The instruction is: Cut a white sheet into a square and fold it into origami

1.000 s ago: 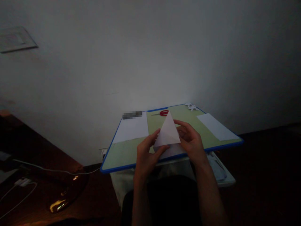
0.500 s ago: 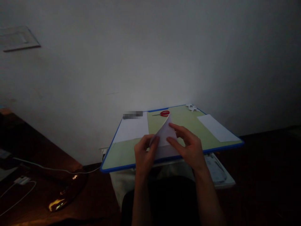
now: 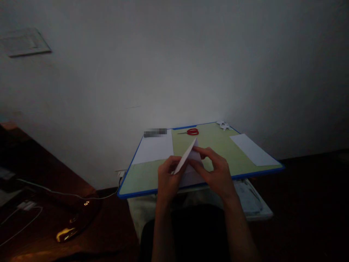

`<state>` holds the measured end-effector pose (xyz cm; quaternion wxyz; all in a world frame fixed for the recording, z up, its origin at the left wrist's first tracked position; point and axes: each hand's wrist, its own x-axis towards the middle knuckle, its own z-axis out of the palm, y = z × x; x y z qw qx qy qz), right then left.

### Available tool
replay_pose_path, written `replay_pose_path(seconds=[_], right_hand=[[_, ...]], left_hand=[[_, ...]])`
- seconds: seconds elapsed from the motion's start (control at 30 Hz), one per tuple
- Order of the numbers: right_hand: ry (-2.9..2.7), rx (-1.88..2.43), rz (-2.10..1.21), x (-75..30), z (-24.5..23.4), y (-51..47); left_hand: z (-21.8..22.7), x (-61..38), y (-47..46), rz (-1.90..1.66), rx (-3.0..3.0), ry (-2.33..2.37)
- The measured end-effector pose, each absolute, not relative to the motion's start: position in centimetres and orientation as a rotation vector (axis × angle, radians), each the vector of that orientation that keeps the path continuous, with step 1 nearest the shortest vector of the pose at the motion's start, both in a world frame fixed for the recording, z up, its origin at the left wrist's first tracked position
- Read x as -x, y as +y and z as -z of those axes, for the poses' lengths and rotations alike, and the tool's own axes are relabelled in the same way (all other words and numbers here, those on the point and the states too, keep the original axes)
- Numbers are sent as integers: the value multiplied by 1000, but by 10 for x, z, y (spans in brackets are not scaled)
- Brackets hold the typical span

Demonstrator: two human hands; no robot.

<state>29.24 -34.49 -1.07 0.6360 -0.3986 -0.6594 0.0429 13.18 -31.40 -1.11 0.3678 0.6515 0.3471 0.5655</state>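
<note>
A folded sheet of white paper [image 3: 192, 174] is held between both hands above the near edge of the table, with its pointed corner tilted up and away from me. My left hand [image 3: 169, 179] is closed on the left edge of the paper, thumb on the near side. My right hand [image 3: 216, 169] pinches the paper's upper right side between thumb and fingers. Beyond the paper lie scissors [image 3: 192, 131] with red handles, their blades pointing left. Some of the fingertips are hidden behind the paper.
The light green tabletop [image 3: 215, 145] has a blue rim. A white sheet [image 3: 155, 147] lies at left under a blurred-out object [image 3: 155, 132], another sheet [image 3: 253, 149] at right. Paper scraps [image 3: 224, 126] sit at the back right corner. A cord [image 3: 68, 195] runs at left.
The paper's raised flap has turned, showing more of its left face, and its tip sits slightly lower. My right fingers have moved a little left along it. The view has shifted slightly.
</note>
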Motion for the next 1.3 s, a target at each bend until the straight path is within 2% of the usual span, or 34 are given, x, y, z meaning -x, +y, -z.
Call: replay_pose_path(seconds=[0.33, 0.73, 0.93, 1.07, 1.3], right_hand=[[-1525, 875, 12, -285, 8, -344], [-1418, 896, 31, -265, 3, -346], [-1324, 932, -143, -252, 10, -347], [-1369, 929, -29, -255, 7, -349], [-1420, 905, -136, -267, 8, -345]], left_hand=[[11, -144, -313, -1655, -1518, 996], [15, -146, -313, -1699, -1304, 984], [14, -145, -315, -1723, -1115, 1009], [18, -141, -311, -1787, -1184, 866], [23, -132, -310, -1744, -1429, 774]])
